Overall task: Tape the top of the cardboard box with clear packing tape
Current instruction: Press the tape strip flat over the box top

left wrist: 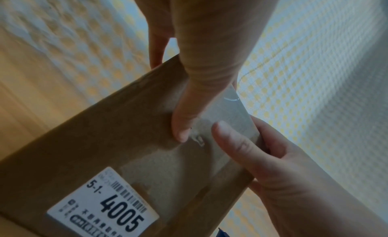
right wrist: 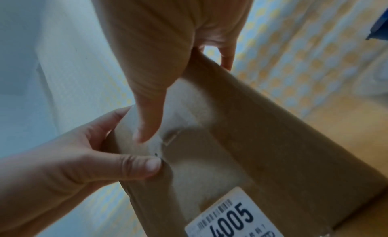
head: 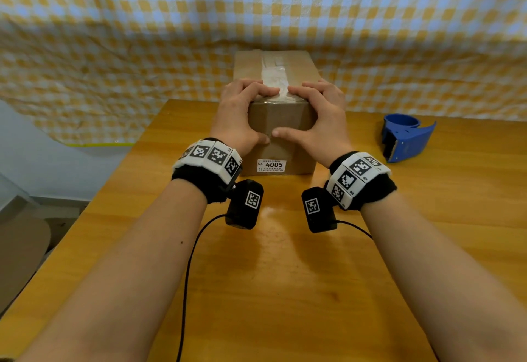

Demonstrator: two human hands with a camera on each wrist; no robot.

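Two hands clamp the near top edge of the cardboard box [head: 281, 122], which stands on the wooden table [head: 285, 276] before a checked cloth [head: 142, 33]; its far end is hard to make out. Left hand [head: 239, 113] and right hand [head: 322, 116] curl their fingers over the clear tape [head: 275, 76] on top, thumbs pressed on the near face above the 4005 label [head: 271, 165]. Off to the right lies a blue tape dispenser [head: 406, 139], well apart.

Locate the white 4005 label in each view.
Head: white 4005 label sits centre, low on the cardboard box front.
Left wrist: label at bottom left.
Right wrist: label at bottom edge, cropped.
Shared landmark: both thumbs meeting above it.
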